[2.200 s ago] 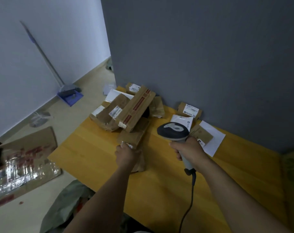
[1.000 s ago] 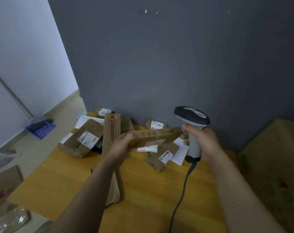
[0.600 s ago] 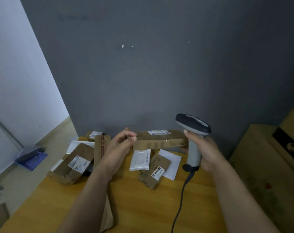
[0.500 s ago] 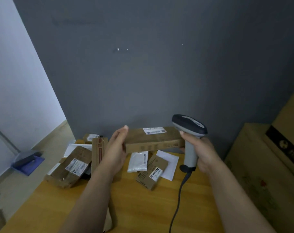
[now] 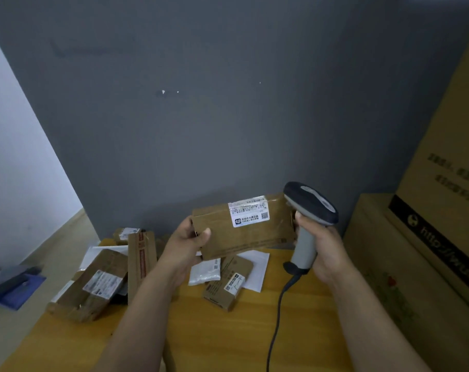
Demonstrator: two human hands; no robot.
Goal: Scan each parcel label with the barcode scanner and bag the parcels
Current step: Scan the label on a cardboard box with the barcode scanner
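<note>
My left hand (image 5: 187,242) grips the left end of a long brown cardboard parcel (image 5: 228,237), held up above the table with its white label (image 5: 249,212) facing me. My right hand (image 5: 327,251) grips the grey handle of the barcode scanner (image 5: 308,208), whose dark head sits just right of the parcel's right end. The scanner's cable (image 5: 276,326) hangs down over the table. More parcels lie on the wooden table (image 5: 228,339): a small brown box (image 5: 226,283), a white pouch (image 5: 203,272), a large taped box (image 5: 93,285) and a tall narrow box (image 5: 140,261).
A grey wall (image 5: 201,116) stands directly behind the table. Large cardboard cartons (image 5: 429,264) are stacked at the right edge. A blue dustpan (image 5: 13,283) lies on the floor at the left. White envelopes (image 5: 254,264) lie under the small parcels.
My left hand lifted the long parcel off the table and turned it, so its label now faces me. The scanner rose with it and stays at the parcel's right end.
</note>
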